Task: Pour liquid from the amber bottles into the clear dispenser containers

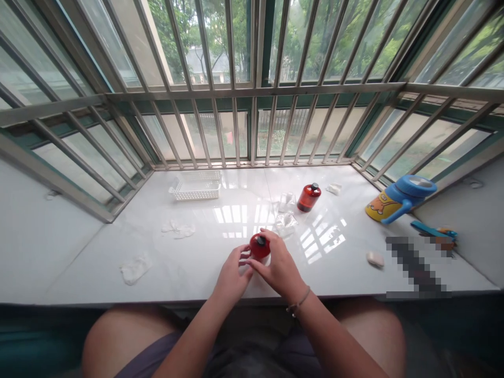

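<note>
Red plastic or glass, we cannot tell which, sits between our two hands: one red bottle (260, 245) with a black cap, close to the near edge of the white ledge (86, 262). Our right hand (277, 260) is closed on it, a finger over the shoulder by the cap and the thumb lower down; our left hand (234, 268) curls in with its fingers against the other side. We seem to hold it from both sides so that it stays steady, and close to us so that our elbows can bend easily.

Just beyond lie two crumpled pieces of clear plastic (286, 223), then a second bottle (309, 198), upright and capped, probably set back to leave us room. We count three white tissues: two on the left (135, 270) and a small one (334, 189) beside that bottle. Farther out are one white basket (199, 195), one blue-and-yellow cup (397, 198), one pale lump (375, 259) and one blue strap (427, 229), perhaps kept aside to be out of our way.
</note>
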A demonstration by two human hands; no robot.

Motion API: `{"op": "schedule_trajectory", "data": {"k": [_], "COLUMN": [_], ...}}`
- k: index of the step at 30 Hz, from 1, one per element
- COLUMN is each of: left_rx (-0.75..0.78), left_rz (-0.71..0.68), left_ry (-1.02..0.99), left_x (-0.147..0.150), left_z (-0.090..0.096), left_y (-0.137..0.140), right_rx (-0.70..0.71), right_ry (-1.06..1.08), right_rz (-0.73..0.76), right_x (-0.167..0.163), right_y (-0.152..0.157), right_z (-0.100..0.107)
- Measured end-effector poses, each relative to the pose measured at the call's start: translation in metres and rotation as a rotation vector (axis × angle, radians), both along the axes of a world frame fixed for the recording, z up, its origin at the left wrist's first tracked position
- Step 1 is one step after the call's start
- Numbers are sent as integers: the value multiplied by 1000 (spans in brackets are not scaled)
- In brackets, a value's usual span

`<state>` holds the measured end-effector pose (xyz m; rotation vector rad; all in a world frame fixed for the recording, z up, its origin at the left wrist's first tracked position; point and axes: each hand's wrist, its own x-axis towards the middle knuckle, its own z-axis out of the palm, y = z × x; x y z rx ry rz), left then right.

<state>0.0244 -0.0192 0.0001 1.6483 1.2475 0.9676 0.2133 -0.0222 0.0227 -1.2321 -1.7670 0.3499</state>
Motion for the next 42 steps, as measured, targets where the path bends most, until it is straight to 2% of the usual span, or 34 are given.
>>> {"op": "schedule_trajectory", "data": {"k": [3,6,9,15,17,19,22,24,27,29,33,35,38,42], "left_rx": [16,15,-1,-74,-94,-104,-106,-98,-88,-84,-53,-34,-6,41], "left_rz": [-146,-232,-239,-206,-211,-201,-178,-166,-148,-139,-116,-99,-60,19], "left_ry": [2,51,113,160,157,158,160,162,163,159,153,148,141,149], "left_x": [10,13,12,4,-1,-5,-12,-15,-18,-19,-23,-27,-35,-46], "left_z": [3,12,21,25,24,24,25,25,25,24,25,26,26,25], "left_y": [-5,-10,-14,-25,-28,-30,-32,-33,-34,-34,-34,-34,-32,-25], "right_rx": [-16,-14,-12,-95,-124,-93,66,85,-86,-204,-490,-585,-617,-518], "right_ry": [11,-11,-51,-130,-156,-229,-363,-414,-503,-562,-660,-690,-715,-713], "right_rz": [-46,-106,-187,-484,-554,-589,-610,-603,-498,-425,-404,-378,-293,-84], "right_x": [8,40,83,167,187,197,192,177,146,128,108,102,87,50], "right_y": [0,-1,-2,20,31,42,55,66,96,125,186,206,220,212], "right_z": [-9,-16,-20,-27,-26,-21,-1,18,42,51,56,58,59,58]}}
